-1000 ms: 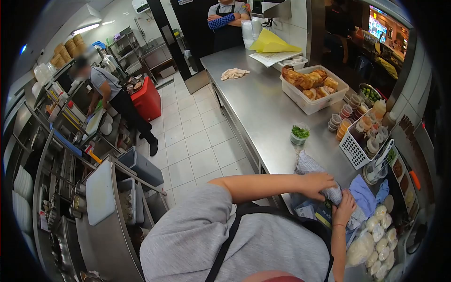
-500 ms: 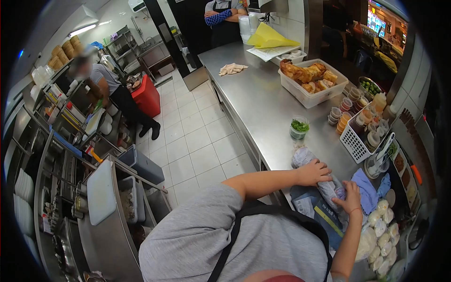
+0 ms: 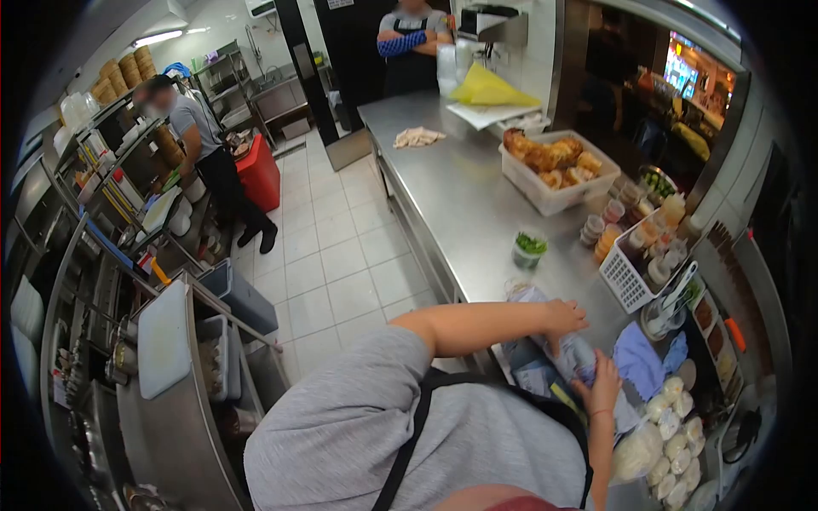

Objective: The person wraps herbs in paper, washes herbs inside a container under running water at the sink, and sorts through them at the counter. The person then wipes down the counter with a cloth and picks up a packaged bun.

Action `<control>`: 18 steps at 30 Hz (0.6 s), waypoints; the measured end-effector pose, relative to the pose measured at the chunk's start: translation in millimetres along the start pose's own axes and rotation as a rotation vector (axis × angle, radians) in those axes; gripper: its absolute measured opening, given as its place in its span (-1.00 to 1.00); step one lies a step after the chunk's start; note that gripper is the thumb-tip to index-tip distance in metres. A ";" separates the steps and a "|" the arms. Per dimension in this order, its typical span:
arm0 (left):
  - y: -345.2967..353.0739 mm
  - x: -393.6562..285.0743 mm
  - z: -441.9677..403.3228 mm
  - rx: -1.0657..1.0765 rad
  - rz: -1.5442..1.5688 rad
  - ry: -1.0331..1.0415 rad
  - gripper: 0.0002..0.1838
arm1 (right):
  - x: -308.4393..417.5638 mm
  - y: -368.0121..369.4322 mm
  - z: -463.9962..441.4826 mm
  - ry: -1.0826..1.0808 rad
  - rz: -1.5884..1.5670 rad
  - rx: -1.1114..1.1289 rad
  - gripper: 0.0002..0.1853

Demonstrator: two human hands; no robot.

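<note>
A long roll in bluish-white plastic wrap (image 3: 577,355) lies slantwise near the counter's front edge, partly covered by my hands. My left hand (image 3: 562,322) is curled over its middle from above. At its near end, my right hand (image 3: 600,385) grips the side with bent fingers. Beneath the roll is a dark blue bag (image 3: 535,376) with a pale label and a yellow stripe, half hidden by my arm and apron. What the roll contains cannot be made out.
On the steel counter (image 3: 477,230) stand a cup of chopped greens (image 3: 529,249), a tub of roasted meat (image 3: 545,198) and a white basket of bottles (image 3: 628,287). A purple cloth (image 3: 637,356) and several wrapped white bundles (image 3: 677,430) lie at right. Two people stand farther back.
The view has shifted, so the counter items sit slightly further left. Both hands stay on the roll, with my left fingers now curled further around it.
</note>
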State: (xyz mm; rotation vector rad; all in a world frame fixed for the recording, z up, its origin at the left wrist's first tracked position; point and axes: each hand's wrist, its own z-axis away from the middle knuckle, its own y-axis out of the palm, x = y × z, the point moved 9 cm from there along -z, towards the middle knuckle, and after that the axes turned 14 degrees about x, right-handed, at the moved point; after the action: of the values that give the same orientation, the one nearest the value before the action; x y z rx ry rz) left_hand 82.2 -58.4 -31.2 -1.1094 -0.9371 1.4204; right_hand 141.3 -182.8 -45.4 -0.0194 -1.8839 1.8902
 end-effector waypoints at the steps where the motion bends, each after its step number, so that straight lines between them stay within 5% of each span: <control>1: 6.1 -0.5 -9.6 0.138 -0.068 -0.021 -0.06 | 6.6 -2.6 4.9 -0.002 0.031 -0.039 -0.10; 2: 13.2 -4.8 -16.9 0.292 -0.156 -0.047 0.00 | 12.2 -5.4 10.5 0.000 -0.015 -0.047 -0.10; 6: 8.7 -23.0 -8.5 0.150 -0.251 0.060 -0.05 | 22.8 -7.7 25.7 -0.042 0.057 -0.175 -0.15; 9: 31.6 -9.3 -2.0 0.176 0.028 -0.004 -0.16 | 26.1 -3.7 28.8 -0.086 0.152 -0.293 -0.16; 11: 17.4 -15.5 15.0 -0.145 -0.066 0.016 -0.26 | 26.5 0.7 29.8 -0.071 0.153 -0.283 -0.22; 16: 23.9 -44.7 48.8 -0.510 -0.310 -0.060 -0.36 | 41.2 -2.2 54.7 -0.141 0.142 -0.325 -0.33; 18: 15.1 -58.7 68.2 -0.464 -0.252 -0.047 -0.39 | 50.7 -5.3 65.5 -0.191 0.061 -0.292 -0.38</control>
State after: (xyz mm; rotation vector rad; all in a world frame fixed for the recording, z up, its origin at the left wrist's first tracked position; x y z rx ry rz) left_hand 13.2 -117.0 -19.5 -1.2418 -1.4341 1.0527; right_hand 76.2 -227.9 -20.7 0.0108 -2.2999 1.6891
